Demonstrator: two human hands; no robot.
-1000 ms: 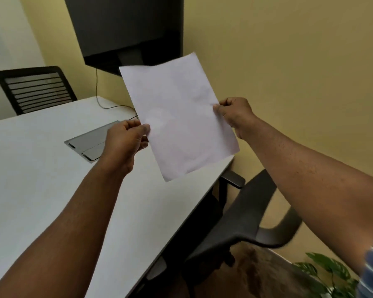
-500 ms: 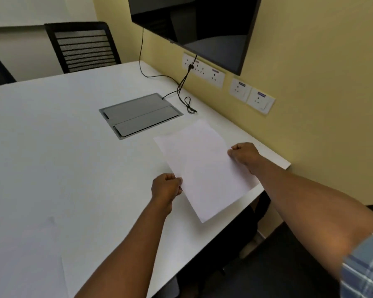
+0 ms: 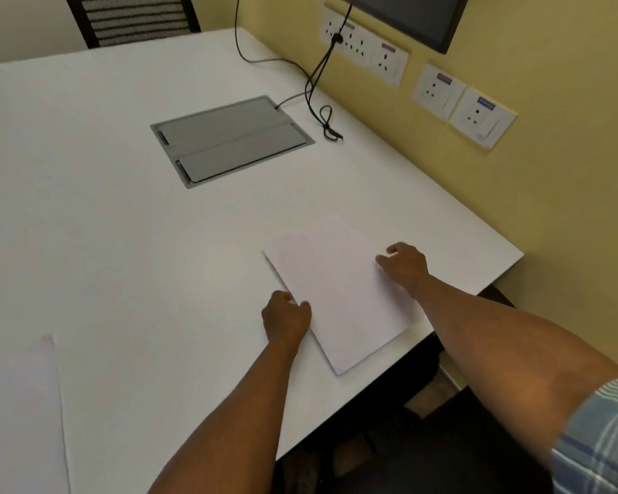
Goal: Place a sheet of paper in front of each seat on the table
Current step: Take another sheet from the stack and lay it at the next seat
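A white sheet of paper point(image 3: 336, 294) lies flat and slanted on the white table point(image 3: 104, 226), near its right front edge. My left hand point(image 3: 286, 317) pinches the sheet's left edge with curled fingers. On the sheet's right edge rests my right hand point(image 3: 404, 263), its fingers closed on the paper. Another white sheet point(image 3: 18, 415) lies flat at the table's lower left, partly cut off by the frame.
A grey cable hatch point(image 3: 229, 140) is set into the table's middle, with black cables point(image 3: 318, 83) running up to wall sockets point(image 3: 386, 58). A black chair point(image 3: 132, 16) stands at the far end. The yellow wall borders the table's right side; a dark screen hangs above.
The sheet has come down from mid-air onto the table near the right front edge. Both hands followed it down and still hold its edges.
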